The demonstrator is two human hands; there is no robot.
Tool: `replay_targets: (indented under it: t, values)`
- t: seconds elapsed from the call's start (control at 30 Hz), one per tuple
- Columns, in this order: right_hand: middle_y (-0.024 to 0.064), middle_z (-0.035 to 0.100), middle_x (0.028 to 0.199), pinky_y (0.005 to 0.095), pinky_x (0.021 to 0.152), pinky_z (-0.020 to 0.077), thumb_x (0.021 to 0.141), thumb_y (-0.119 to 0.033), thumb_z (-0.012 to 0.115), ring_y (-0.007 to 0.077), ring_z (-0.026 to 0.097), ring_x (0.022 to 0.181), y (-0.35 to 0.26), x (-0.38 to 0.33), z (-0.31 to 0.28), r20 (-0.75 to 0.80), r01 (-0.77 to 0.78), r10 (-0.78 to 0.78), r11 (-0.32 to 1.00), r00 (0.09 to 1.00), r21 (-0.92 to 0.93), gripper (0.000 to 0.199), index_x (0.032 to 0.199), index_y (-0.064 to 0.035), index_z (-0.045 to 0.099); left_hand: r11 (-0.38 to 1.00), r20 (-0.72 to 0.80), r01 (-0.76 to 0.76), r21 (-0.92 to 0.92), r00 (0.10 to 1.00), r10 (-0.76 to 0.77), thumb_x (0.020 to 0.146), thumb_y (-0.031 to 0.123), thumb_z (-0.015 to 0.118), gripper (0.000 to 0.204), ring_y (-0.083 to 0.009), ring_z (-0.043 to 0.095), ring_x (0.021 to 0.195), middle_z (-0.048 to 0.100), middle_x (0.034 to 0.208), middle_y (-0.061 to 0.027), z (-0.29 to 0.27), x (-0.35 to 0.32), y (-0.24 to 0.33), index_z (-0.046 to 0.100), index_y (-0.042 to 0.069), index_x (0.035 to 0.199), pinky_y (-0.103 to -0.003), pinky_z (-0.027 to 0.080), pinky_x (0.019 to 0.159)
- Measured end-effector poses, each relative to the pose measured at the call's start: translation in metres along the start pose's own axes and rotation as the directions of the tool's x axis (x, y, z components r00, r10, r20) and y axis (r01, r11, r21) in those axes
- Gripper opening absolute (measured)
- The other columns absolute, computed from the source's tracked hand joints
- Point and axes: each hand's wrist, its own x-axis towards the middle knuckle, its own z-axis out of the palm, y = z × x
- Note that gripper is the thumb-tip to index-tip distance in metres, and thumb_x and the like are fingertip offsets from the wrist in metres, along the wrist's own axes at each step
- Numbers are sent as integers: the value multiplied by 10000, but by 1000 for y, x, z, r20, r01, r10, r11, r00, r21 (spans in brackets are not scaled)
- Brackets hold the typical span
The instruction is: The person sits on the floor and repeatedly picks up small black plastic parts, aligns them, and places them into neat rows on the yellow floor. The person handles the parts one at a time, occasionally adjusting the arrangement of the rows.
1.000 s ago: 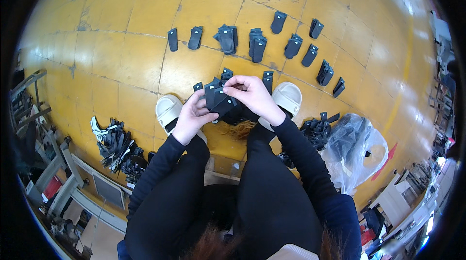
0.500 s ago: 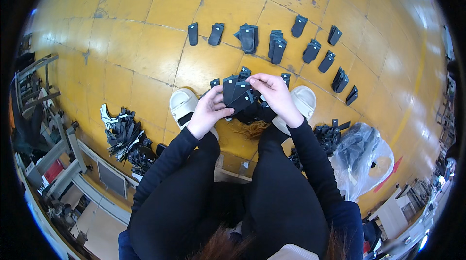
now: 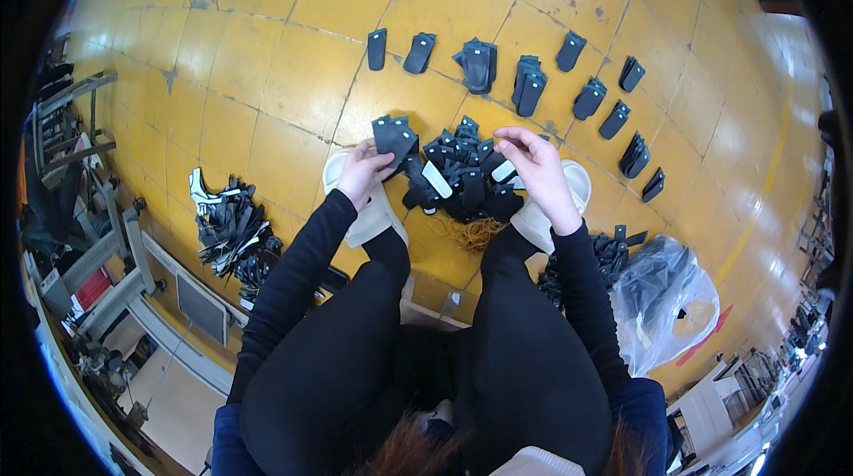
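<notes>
Head view: left grip (image 3: 362, 170) closed around black piece (image 3: 394, 140), right grip (image 3: 531, 159) unclear.

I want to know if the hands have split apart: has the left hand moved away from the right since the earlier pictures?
Yes. The left hand now holds a black piece out over the left slipper, apart from the right hand.

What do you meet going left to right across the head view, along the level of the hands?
Black pile by the metal frame → left hand holding a black piece → middle heap of black pieces → right hand → clear plastic bag.
</notes>
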Motion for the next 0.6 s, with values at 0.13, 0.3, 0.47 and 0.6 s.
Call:
replay_targets:
  t: [0.13,0.3,0.47,0.6]
  values:
    - [117,668,912,301,769,496,861,-123,607,217,649,827,15,1,3,0,45,-46,966,999,-255,228,1060,-14,627,999,77,20,42,997,-23,830,0,590,343,-140,583,967,597,1053,-52,3,-15,-30,522,72,1158,-272,479,844]
    - [156,652,923,380,803,490,806,-104,624,321,625,882,41,14,15,11,137,-148,886,989,-442,222,1013,-24,628,956,231,71,284,963,-140,791,-24,608,303,-121,591,904,628,1007,-57,6,-23,-60,563,0,1089,-245,467,817]
    - [142,617,1002,401,857,464,755,-105,674,326,581,975,59,34,34,73,253,-254,805,964,-536,310,1052,-40,614,772,240,-150,617,971,-3,758,-4,666,372,-140,631,862,660,941,-87,13,-17,-69,565,-16,1116,-267,496,806]
    - [119,583,1020,400,847,458,712,-139,722,325,553,957,61,43,48,61,216,-244,683,968,-698,352,1040,-57,624,467,223,-293,834,954,199,759,91,694,398,-227,664,856,673,889,-143,18,-20,-70,582,-16,1125,-331,519,799]
